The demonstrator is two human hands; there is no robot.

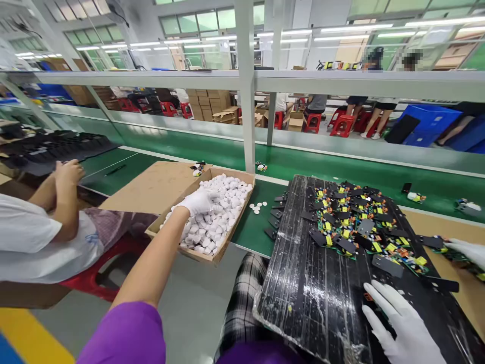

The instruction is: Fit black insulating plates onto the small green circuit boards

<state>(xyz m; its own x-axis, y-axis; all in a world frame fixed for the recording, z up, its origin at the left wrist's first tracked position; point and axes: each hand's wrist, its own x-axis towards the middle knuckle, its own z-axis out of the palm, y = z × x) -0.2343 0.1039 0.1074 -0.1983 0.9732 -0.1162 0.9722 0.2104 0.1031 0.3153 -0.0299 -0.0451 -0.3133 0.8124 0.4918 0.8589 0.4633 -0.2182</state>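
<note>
My left hand [197, 202], in a white glove, reaches into a shallow cardboard box [248, 186] filled with small white round pieces [231, 194]. Its fingertips blend into the pile, so whether they grip a piece is unclear. My right hand [401, 323], also gloved, is low over the right part of a black board [299, 283] wrapped in clear film. Its fingers are stretched out and apart. Something small and orange shows by its fingertips, partly hidden. Several circuit boards [344, 217] with yellow, orange and black parts lie on the far half of the black board.
Several white discs [257, 207] lie on the green table between box and board. Another person's gloved hand [468, 253] touches a circuit board at far right. A seated co-worker [45, 232] is at left. A white post [247, 101] rises behind the box.
</note>
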